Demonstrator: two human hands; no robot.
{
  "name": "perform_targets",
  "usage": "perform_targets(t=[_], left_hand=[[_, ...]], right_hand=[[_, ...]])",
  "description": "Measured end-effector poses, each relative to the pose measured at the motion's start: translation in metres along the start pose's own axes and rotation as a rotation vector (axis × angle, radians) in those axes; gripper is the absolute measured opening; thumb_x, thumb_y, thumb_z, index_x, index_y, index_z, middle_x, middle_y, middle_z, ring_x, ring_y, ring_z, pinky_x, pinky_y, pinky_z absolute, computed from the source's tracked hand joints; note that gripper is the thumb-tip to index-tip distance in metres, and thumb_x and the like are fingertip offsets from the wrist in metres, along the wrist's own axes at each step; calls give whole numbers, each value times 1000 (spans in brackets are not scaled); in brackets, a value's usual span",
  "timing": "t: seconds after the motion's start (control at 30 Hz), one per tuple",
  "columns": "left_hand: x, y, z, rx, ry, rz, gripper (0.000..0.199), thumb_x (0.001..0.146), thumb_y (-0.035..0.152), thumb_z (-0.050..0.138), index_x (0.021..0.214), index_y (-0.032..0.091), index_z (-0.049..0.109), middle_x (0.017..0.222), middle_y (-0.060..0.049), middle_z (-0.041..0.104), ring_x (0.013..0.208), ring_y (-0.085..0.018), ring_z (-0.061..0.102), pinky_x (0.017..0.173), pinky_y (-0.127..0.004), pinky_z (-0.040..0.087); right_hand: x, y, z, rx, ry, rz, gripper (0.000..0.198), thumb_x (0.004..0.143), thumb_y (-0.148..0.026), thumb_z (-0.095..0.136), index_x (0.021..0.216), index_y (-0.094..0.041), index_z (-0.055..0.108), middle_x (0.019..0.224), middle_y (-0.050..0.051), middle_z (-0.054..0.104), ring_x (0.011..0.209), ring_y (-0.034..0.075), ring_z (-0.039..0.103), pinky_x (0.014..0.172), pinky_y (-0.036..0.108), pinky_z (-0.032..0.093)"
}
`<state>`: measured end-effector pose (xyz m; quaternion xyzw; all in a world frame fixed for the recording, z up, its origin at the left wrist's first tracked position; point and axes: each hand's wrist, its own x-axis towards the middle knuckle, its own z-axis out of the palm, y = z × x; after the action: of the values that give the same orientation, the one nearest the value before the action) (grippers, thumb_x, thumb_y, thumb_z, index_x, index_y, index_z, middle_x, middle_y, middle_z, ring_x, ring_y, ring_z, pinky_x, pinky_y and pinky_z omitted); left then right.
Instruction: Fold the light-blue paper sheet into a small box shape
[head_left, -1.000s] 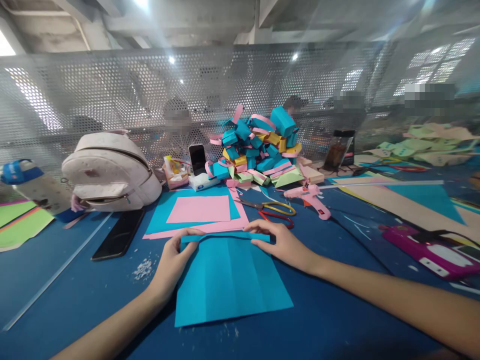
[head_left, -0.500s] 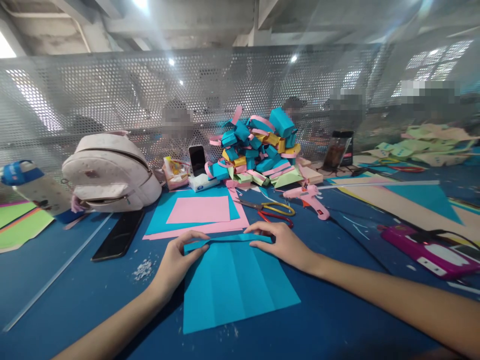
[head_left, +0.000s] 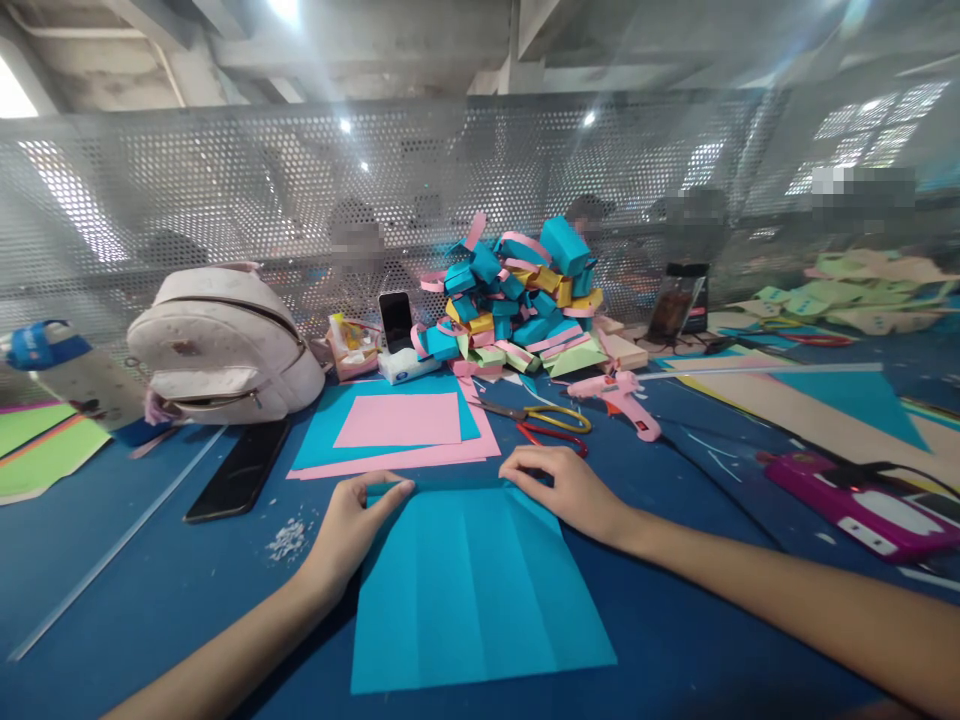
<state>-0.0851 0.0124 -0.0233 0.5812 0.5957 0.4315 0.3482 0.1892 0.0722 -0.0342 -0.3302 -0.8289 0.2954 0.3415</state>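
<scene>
A blue sheet of paper (head_left: 480,590) with several lengthwise creases lies in front of me, its far edge slightly raised. My left hand (head_left: 356,515) pinches the far left corner between thumb and fingers. At the far right corner, my right hand (head_left: 562,485) grips the same sheet, fingertips pressed together. Just beyond the hands is a stack of pink and blue sheets (head_left: 397,420). Scissors (head_left: 536,415) with one yellow and one red handle lie behind my right hand, with a pink glue gun (head_left: 619,395) to their right.
At the back stands a heap of folded blue, pink and yellow paper pieces (head_left: 517,300). A white backpack (head_left: 225,345), a black phone (head_left: 238,470) and a bottle (head_left: 82,380) are on the left. On the right lies a magenta device (head_left: 862,510) with a cable.
The narrow strip folded toward me along the far edge has turned away, out of sight. The sheet has come nearer to me and lies flatter, and my fingertips have shifted along its corners.
</scene>
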Motion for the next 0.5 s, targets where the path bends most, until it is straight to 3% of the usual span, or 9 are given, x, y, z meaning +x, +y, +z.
perform_targets(t=[0.23, 0.5], left_hand=[[0, 4, 0, -78, -42, -27, 37, 73, 53, 72, 71, 16, 65, 68, 1, 58, 61, -14, 50, 57, -21, 38], [1, 4, -2, -156, -36, -72, 38, 69, 54, 75, 71, 19, 61, 64, 3, 58, 57, -14, 54, 55, -22, 41]], right_hand=[[3, -1, -1, 126, -40, 9, 32, 97, -41, 46, 77, -20, 60, 78, 2, 61, 75, 19, 57, 67, 27, 41], [-1, 0, 2, 240, -185, 43, 24, 85, -44, 68, 92, -21, 68, 91, 3, 67, 81, 20, 59, 73, 29, 45]])
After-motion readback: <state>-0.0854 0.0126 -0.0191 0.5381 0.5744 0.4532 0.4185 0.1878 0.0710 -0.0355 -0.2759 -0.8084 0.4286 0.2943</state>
